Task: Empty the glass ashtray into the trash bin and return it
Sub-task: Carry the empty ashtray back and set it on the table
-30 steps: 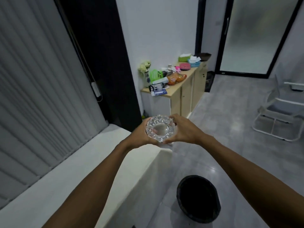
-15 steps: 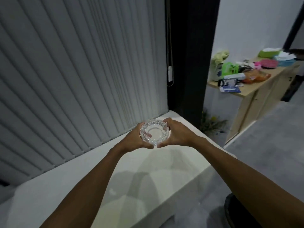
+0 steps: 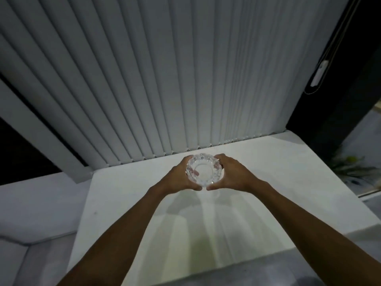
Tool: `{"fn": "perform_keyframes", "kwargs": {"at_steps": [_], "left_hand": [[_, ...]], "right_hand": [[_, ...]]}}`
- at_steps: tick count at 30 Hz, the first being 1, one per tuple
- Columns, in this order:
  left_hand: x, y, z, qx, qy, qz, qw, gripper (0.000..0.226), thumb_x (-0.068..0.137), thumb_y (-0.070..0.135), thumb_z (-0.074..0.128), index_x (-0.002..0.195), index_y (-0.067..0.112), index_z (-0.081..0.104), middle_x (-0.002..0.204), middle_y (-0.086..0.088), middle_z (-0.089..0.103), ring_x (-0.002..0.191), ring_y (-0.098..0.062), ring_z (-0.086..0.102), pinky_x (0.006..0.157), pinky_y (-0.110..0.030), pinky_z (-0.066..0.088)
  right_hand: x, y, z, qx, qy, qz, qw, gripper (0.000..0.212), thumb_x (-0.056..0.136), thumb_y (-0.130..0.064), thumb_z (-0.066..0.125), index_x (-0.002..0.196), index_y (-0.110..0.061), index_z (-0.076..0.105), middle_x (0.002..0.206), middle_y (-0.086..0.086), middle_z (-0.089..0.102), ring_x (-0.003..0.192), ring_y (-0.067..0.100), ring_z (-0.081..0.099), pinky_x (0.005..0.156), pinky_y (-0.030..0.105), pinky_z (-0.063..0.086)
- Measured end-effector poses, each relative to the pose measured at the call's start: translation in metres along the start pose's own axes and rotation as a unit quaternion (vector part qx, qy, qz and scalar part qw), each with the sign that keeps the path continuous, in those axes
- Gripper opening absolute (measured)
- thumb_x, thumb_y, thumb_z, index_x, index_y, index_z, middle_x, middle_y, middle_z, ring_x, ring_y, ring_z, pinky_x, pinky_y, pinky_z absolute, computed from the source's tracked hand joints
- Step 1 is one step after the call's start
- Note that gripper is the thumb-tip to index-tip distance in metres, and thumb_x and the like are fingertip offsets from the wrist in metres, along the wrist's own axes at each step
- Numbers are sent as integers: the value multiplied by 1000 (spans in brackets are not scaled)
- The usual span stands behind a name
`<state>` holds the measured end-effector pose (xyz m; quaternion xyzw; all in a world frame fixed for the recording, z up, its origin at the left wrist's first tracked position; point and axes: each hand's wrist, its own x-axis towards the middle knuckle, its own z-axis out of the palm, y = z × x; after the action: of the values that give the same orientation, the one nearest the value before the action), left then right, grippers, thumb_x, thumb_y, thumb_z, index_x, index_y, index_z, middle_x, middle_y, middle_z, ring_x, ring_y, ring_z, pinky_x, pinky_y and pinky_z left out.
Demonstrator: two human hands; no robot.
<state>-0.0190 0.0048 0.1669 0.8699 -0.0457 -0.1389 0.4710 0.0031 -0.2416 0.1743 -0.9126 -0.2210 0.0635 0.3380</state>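
I have the glass ashtray [image 3: 204, 169] cupped between both hands — my left hand [image 3: 179, 176] curled around its left side, my right hand [image 3: 231, 174] around its right, thumbs nearly meeting under the near rim. Neither hand is fully closed; the fingers wrap the glass and nothing else is in them.

A second ago the black trash bin sat on the floor below my arms and a cluttered cabinet stood ahead. Now I have turned away from both: the bin is out of sight, and the ashtray sits over the white tabletop [image 3: 278, 182], close to the vertical blinds [image 3: 165, 79] at its far edge. Its shadow lies on the surface beneath my wrists, so I judge the ashtray is above the surface rather than resting on it, though I cannot be sure. The bowl looks mostly clear, apart from some pinkish glints in the rim. That suggests the emptying is done — what remains is setting it down gently and letting go.
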Motion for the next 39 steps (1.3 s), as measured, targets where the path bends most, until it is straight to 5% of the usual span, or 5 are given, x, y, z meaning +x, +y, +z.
{"fn": "perform_keyframes", "kwargs": {"at_steps": [4,9,14,23,39], "left_hand": [[-1,-46,31,-3,9,-46,999,123,62,22,102,163,28,30,132,-6,70,121,-23,70,104,-39,61],[18,-83,62,-11,19,-94,995,120,63,19,102,160,29,33,129,4,70,118,-16,69,81,-7,54],[40,-117,85,-12,29,-146,989,118,65,19,100,160,30,32,126,11,66,118,-16,69,77,-4,53],[65,-129,116,173,128,-189,958,125,55,51,101,161,13,44,165,-19,35,158,-38,31,119,-54,39],[82,-139,113,236,95,-255,933,125,63,63,91,166,25,31,174,-12,14,166,-33,6,129,-58,25]], "right_hand": [[5,27,41,-5,-60,15,998,105,49,-74,93,134,-30,50,126,-14,58,111,11,58,91,36,54],[25,70,75,-6,-114,10,993,104,54,-62,100,138,-23,54,130,-8,58,116,15,55,92,34,52],[51,104,101,-6,-149,0,989,100,54,-66,97,136,-26,55,129,-9,62,112,11,58,89,33,55],[81,149,130,-66,-156,-54,984,119,52,-61,100,146,-8,49,133,9,57,118,27,51,93,33,46],[101,158,142,-105,-166,-58,979,119,57,-71,93,145,-3,52,144,15,55,131,35,52,107,49,49]]}}
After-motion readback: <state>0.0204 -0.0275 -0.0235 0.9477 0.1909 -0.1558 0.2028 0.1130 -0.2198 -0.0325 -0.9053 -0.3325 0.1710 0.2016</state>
